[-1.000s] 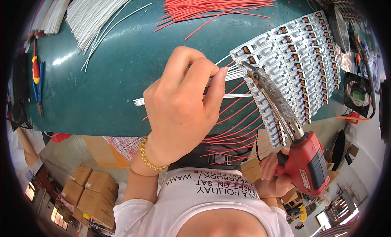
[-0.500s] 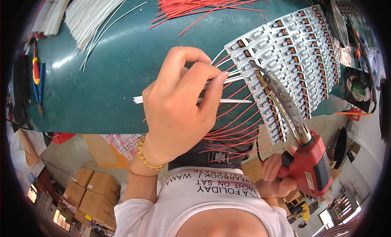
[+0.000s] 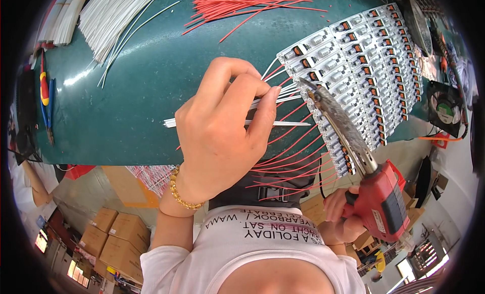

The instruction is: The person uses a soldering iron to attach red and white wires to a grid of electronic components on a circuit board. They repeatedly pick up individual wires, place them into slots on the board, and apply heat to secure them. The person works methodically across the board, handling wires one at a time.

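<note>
My left hand (image 3: pixel 222 125), a beaded bracelet at its wrist, pinches thin white wires (image 3: pixel 290 89) beside the left edge of a sheet of small circuit modules (image 3: pixel 361 66). A bundle of white wires (image 3: pixel 171 123) also runs beneath its palm and sticks out on both sides. Wrapped round the handle of a red soldering gun (image 3: pixel 379 200) is my right hand (image 3: pixel 344 217). The gun's long, dirty tip slants up-left over the sheet's edge, close to the wire ends. Red wires (image 3: pixel 288 155) fan out from the lower left modules.
Piles of white wires (image 3: pixel 118 21) and red wires (image 3: pixel 252 3) lie at the table's far side. Pliers (image 3: pixel 48 109) and a screwdriver (image 3: pixel 44 87) rest at the left. A small fan (image 3: pixel 445 109) stands at the right. Cardboard boxes (image 3: pixel 118 238) are stacked on the floor.
The soldering gun has shifted a little to the left, bringing its tip nearer the sheet's left edge and the white wires. My left hand has hardly moved.
</note>
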